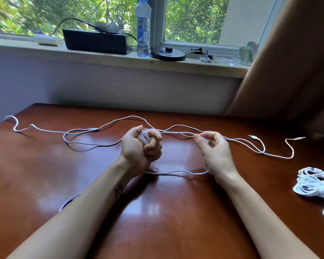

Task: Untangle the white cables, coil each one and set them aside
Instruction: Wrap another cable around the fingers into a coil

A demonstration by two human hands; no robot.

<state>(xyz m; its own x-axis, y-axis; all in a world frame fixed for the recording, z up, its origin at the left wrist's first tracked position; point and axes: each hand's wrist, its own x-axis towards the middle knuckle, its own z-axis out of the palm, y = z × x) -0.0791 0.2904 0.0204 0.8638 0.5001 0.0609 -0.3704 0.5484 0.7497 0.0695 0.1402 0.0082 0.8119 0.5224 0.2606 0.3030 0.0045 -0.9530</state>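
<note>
Left hand point(138, 150): at the table's centre, fingers curled tight round a small cable coil point(145, 139) of several white turns wound about them.
Right hand point(216, 152): at 3 o'clock of the left, thumb and forefinger pinching the strand that leads off the coil; other fingers loosely curled.
Loose cables point(178, 126): white strands crossing the far half of the table from 9 o'clock to 3 o'clock, overlapping behind the hands.
Slack strand point(176, 171): lies on the table at 6 o'clock of both hands, passing under the left forearm.
Connector ends point(253, 137): at 2 o'clock.
Coiled bundles point(314, 184): at 4 o'clock, by the table's edge, well apart from the hands.
Table point(157, 212): glossy reddish-brown wood.
Windowsill point(120, 58): at 12 o'clock, bearing a water bottle point(143, 28) and a black box point(96, 42).
</note>
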